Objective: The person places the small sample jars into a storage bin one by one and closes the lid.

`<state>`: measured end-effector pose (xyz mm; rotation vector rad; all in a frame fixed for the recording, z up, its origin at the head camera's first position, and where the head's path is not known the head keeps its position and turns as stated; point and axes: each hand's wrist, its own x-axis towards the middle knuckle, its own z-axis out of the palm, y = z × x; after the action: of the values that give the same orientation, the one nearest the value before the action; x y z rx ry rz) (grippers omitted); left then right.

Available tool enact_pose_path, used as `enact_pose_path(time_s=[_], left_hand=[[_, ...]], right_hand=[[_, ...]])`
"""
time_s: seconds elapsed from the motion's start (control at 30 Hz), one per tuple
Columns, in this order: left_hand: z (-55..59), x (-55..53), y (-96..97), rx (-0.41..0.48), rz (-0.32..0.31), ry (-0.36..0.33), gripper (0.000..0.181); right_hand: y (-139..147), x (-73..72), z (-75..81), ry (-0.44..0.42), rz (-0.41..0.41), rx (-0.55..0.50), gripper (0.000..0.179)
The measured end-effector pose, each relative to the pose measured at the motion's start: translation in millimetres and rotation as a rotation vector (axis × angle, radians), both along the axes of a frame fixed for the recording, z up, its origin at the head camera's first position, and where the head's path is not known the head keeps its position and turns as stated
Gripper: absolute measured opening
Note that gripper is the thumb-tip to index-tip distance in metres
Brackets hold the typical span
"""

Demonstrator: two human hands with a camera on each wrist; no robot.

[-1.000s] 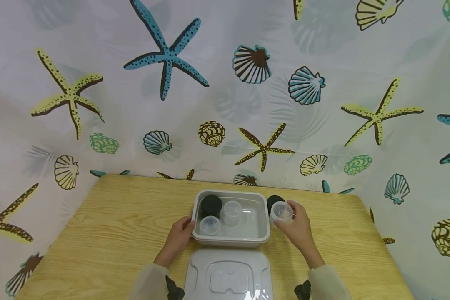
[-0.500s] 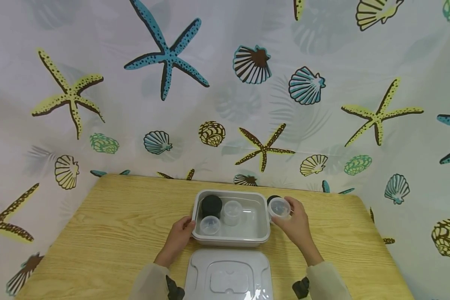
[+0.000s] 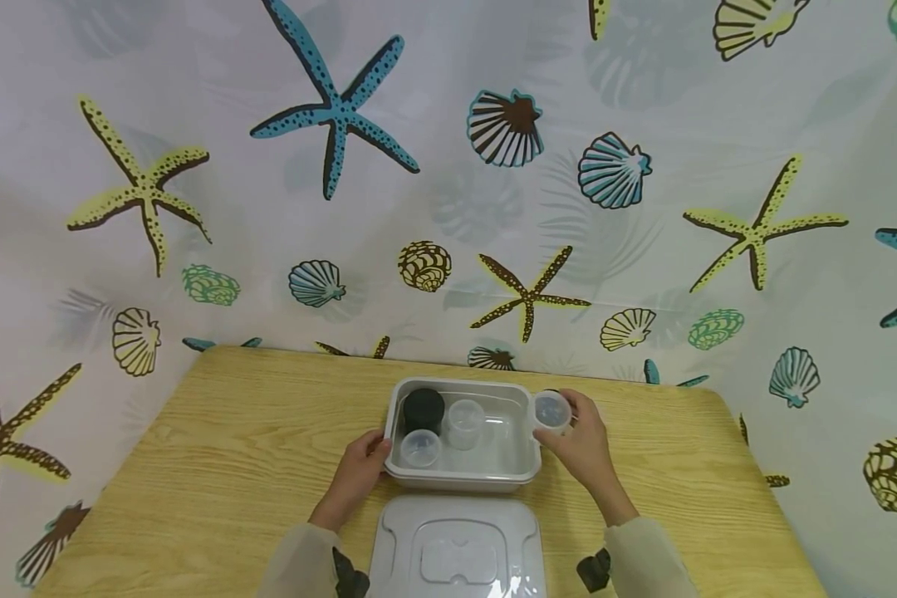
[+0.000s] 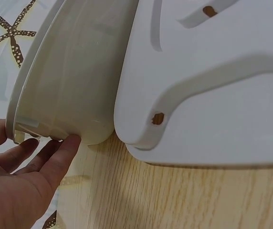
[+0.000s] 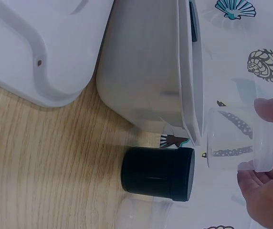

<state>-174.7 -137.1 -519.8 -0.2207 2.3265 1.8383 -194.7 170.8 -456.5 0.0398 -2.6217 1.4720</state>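
My left hand grips the left rim of a light grey plastic bin; in the left wrist view the thumb is on the rim and the fingers underneath. My right hand pinches a clear plastic jar by its wider end, thumb on one side and fingers on the other. In the head view this jar overlaps the bin's right rim. Inside the bin, on the left, stand a black jar and two clear jars, one in the middle and one at the front.
A white bin lid lies on the wooden table in front of the bin. Beside the bin's right side stand another black jar and a further clear jar. A patterned curtain hangs behind the table.
My right hand has moved left with the clear jar, from beside the bin to its right rim, now covering most of the outside black jar. My left hand has kept its place.
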Motion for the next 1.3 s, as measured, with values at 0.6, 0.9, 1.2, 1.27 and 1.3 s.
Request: enact_pose_path(time_s=[0.6,0.9,1.2,1.27,1.3], left_hand=[[-0.7,0.2,1.3,-0.01,0.008,0.027,0.039],[-0.5,0.4,0.7,-0.018,0.015,0.027,0.04],[-0.5,0.6,1.1,-0.011,0.015,0.03,0.041],[0.1,0.6,0.9,-0.013,0.012,0.029,0.041],[0.0,0.6,0.8,-0.014,0.01,0.029,0.041]], right_hand=[[-14,-0.1,-2.0,-0.024,0.033,-0.023,0.068],[-22,-0.1,-2.5,-0.011,0.059,-0.036,0.066],[-30,1.2,-6.2,0.003,0.056,-0.016,0.066],[-33,1.1,-6.7,-0.003,0.055,-0.022,0.066],[-34,1.2,-6.9,-0.003,0.055,-0.021,0.066]])
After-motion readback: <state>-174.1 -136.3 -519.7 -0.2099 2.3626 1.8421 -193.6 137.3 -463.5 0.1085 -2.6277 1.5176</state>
